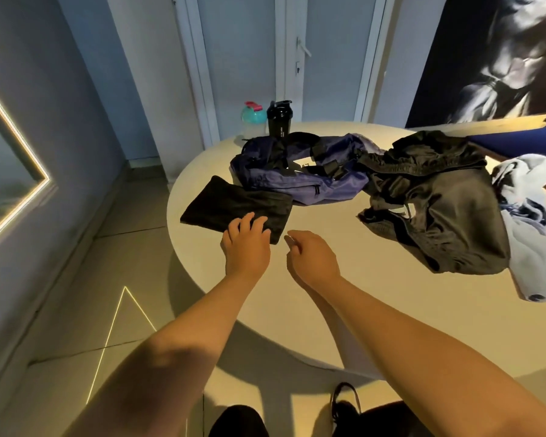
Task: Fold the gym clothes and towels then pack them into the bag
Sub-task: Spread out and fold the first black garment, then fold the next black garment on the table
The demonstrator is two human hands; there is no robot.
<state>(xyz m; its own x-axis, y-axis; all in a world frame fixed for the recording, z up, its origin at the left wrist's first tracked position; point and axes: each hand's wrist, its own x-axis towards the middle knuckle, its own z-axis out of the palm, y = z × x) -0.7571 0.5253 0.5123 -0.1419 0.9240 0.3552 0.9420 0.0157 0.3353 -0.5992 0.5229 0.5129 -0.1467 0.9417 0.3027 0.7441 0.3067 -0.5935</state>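
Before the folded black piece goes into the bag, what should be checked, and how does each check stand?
1. Black cloth folded flat: ok.
2. Left hand on it: ok, fingers rest on its near edge.
3. Right hand free: ok, holds nothing.
4. Purple bag open to receive: cannot tell; it lies collapsed with straps across it.
5. Other clothes folded: not ok; black garment and pale garment lie crumpled.

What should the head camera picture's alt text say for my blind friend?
A person's left hand rests on a folded black cloth on a round table, the right hand empty beside it. Beyond lie a purple bag, a heap of unfolded black clothes, a pale garment, a teal bottle and a black shaker.
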